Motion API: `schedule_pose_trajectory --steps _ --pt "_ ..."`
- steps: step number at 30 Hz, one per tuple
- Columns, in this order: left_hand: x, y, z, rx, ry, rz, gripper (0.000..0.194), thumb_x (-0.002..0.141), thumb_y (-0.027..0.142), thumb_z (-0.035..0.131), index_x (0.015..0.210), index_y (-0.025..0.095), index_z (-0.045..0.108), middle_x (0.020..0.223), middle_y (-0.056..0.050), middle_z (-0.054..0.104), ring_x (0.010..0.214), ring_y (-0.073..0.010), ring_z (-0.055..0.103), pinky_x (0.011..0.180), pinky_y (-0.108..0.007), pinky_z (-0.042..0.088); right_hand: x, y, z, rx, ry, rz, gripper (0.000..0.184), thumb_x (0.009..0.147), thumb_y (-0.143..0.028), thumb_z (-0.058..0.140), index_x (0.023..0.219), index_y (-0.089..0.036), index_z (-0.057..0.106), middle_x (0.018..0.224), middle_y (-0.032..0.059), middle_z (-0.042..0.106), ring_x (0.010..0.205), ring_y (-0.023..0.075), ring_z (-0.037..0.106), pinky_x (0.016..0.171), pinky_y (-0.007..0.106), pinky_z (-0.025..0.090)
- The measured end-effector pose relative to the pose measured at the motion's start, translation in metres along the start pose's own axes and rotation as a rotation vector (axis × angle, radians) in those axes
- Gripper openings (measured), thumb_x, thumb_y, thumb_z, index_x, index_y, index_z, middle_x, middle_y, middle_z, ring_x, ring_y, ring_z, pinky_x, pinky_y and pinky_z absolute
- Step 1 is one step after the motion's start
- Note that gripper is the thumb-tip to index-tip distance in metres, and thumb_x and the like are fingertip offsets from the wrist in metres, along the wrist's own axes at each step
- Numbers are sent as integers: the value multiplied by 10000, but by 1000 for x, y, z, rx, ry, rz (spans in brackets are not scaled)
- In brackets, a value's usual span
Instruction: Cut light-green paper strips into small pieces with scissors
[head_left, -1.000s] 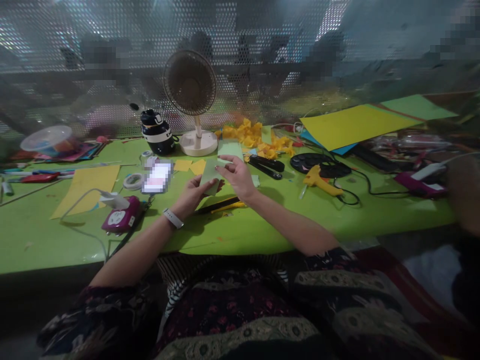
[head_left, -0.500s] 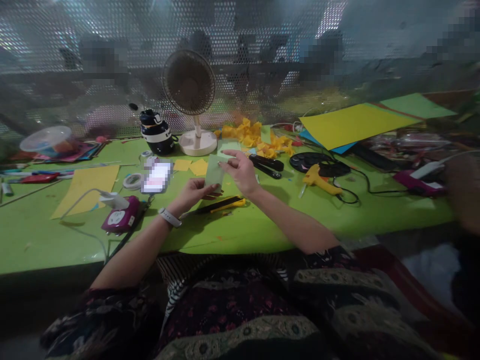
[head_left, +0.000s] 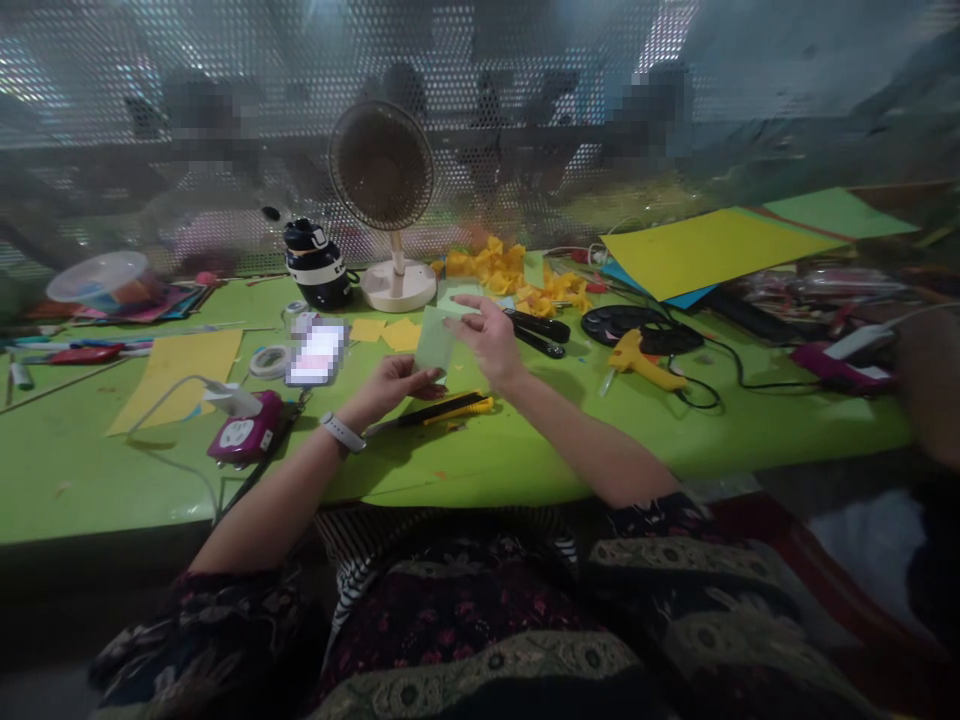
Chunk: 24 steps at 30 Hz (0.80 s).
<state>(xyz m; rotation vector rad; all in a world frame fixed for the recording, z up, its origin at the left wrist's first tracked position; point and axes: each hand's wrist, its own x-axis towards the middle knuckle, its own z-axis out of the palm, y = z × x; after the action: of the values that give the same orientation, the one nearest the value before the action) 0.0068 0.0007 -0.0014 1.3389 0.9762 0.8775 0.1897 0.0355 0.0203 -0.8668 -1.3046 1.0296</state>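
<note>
Pinching a green paper [head_left: 433,342] above the desk [head_left: 540,450], the head view's left hand [head_left: 394,388] has its grip on the lower edge, the right hand [head_left: 491,342] on the upper; uneven pulling could crease it.

A long green-topped table [head_left: 90,500] is stretching across the room, its surface catching a soft sheen near the front edge. Behind the table, a grey perforated screen [head_left: 480,210] is rising, and small beads of light [head_left: 664,40] are glinting through its holes. Farther beyond the table, dark blurred shapes [head_left: 517,110] are showing faintly through the screen. Below the table's near edge, deep shadow [head_left: 37,620] is pooling, dim light leaving the floor hard to make out
</note>
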Motion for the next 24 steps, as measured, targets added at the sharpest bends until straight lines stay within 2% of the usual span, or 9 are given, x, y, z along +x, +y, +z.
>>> schedule_pose_trajectory --steps 3,5,7,9,11,13,17,21,24 --pt "-1 1 1 -29 18 24 336 772 381 850 925 115 714 816 -103 793 760 -207 782 799 -353 643 3 -4 -2 14 43 8 363 807 -331 770 1114 -215 613 760 -38 686 765 149 668 825 318 542" --pt "-1 1 1 -51 57 47 350 763 389 856 928 113 719 815 -102 793 768 -210 783 802 -350 643 5 -7 -3 54 81 9 233 877 -307 704 1066 -220 601 800 -21 705 789 140 679 843 308 540" --pt "0 2 0 -78 114 80 371 753 409 860 924 109 724 810 -104 791 766 -209 782 806 -349 643 5 -12 -4 42 94 50 108 949 -320 627 960 -219 589 767 -10 696 738 131 669 796 296 541" --pt "0 2 -1 -111 171 130 425 730 445 870 938 104 727 817 -108 792 759 -207 780 813 -354 643 2 -15 -3 -55 -13 152 206 976 -368 607 849 -209 578 722 6 680 673 133 645 713 289 529" --pt "1 2 -1 -134 202 177 496 697 491 882 958 99 727 830 -109 793 758 -213 780 817 -363 643 -4 -17 -1 -169 -193 243 273 950 -407 657 795 -194 586 738 27 685 677 142 636 668 287 510" --pt "1 2 -1 -137 208 199 549 668 533 888 962 98 726 836 -109 793 768 -223 782 819 -373 642 -9 -16 3 -239 -320 257 258 911 -387 711 797 -181 604 792 35 693 722 147 635 677 285 502" --pt "1 1 2 -134 205 207 577 648 564 888 953 106 716 822 -94 789 761 -223 782 824 -371 638 -13 -7 8 -287 -328 150 197 879 -315 719 799 -181 598 805 9 663 747 142 603 724 292 485" --pt "2 -1 4 -144 181 236 570 665 546 886 986 117 690 837 -90 790 789 -232 785 822 -377 641 -10 1 8 -300 -321 156 178 892 -307 660 794 -194 563 768 -12 617 735 142 574 707 290 460" --pt "4 -3 3 -159 177 241 580 661 517 899 1020 127 664 836 -79 791 763 -223 784 805 -375 645 -10 2 8 -325 -345 94 166 912 -287 590 781 -205 530 740 -32 564 704 134 520 699 287 432"
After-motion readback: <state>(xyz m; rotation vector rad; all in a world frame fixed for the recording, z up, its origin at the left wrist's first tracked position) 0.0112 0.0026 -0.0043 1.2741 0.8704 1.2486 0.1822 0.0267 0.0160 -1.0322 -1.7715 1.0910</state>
